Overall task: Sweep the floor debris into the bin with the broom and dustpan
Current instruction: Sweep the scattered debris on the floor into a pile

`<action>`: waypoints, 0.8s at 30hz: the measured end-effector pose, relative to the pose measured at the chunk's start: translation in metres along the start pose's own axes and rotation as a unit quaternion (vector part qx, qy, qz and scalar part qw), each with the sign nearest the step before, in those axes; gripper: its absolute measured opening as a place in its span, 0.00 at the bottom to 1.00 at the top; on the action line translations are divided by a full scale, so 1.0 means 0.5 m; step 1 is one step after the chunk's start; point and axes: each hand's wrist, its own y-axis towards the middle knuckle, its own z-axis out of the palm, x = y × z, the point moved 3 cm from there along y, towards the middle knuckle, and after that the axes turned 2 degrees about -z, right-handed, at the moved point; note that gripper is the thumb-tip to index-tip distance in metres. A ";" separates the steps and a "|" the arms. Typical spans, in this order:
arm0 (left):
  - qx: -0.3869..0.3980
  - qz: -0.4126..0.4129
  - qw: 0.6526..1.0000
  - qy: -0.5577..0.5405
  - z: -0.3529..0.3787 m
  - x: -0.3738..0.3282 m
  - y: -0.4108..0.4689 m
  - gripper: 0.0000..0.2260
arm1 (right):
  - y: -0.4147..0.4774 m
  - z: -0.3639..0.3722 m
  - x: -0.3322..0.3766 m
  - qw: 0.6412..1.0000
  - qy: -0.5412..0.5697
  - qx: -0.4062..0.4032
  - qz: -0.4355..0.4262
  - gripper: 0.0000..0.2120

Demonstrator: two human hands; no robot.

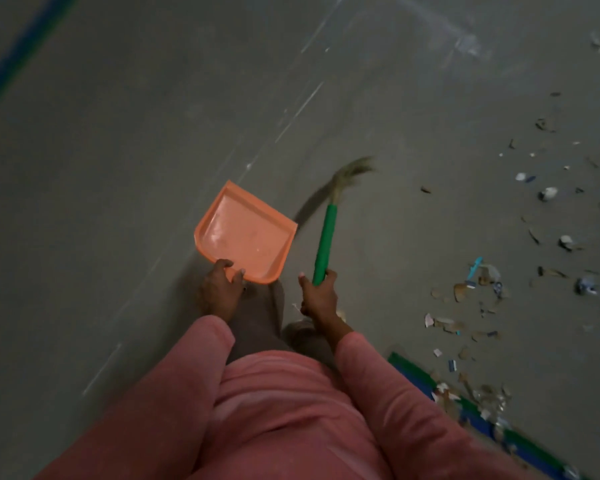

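My left hand (220,287) grips the near edge of an orange dustpan (245,233), which is held above the grey floor with its open mouth pointing away to the right; its tray looks bare. My right hand (319,296) grips the green handle of a short broom (325,239). The broom's straw bristles (352,172) point forward and are blurred. Scattered debris (482,289) of paper scraps, shells and small plastic bits lies on the floor to the right of the broom. No bin is in view.
A blue and green tape line (478,415) crosses the floor at the lower right with debris along it. Another blue and green line (21,53) runs at the upper left. My pink sleeves and legs fill the bottom.
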 end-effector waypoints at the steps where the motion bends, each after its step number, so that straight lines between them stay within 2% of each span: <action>1: 0.008 0.008 1.000 0.000 -0.008 -0.015 0.029 0.14 | 0.003 -0.005 0.021 1.000 -0.010 0.005 -0.008 0.26; 3: 0.016 0.020 1.000 0.001 -0.029 -0.048 0.093 0.14 | 0.036 -0.026 0.056 0.999 -0.045 0.008 -0.025 0.22; 6: 0.018 0.036 0.999 0.009 -0.059 -0.108 0.187 0.14 | 0.096 -0.073 0.114 0.989 -0.140 0.025 -0.048 0.21; 10: 0.031 0.074 0.997 0.008 -0.075 -0.185 0.275 0.14 | 0.148 -0.086 0.179 0.993 -0.105 0.028 0.038 0.09; 12: 0.044 0.095 0.994 0.023 -0.070 -0.221 0.296 0.14 | 0.177 -0.071 0.182 0.996 -0.026 -0.022 0.086 0.15; 14: 0.062 0.123 0.990 0.031 -0.061 -0.258 0.304 0.14 | 0.175 -0.047 0.200 0.983 0.081 -0.078 0.144 0.21; 16: 0.082 0.150 0.984 0.038 -0.052 -0.293 0.309 0.14 | 0.138 -0.031 0.241 0.970 0.126 -0.121 0.168 0.19; 19: 0.111 0.184 0.975 0.055 -0.034 -0.343 0.311 0.14 | 0.105 -0.035 0.255 0.971 0.106 -0.141 0.161 0.19; 24: 0.149 0.240 0.955 0.087 0.009 -0.437 0.315 0.15 | 0.126 -0.128 0.202 0.990 0.000 -0.102 0.092 0.20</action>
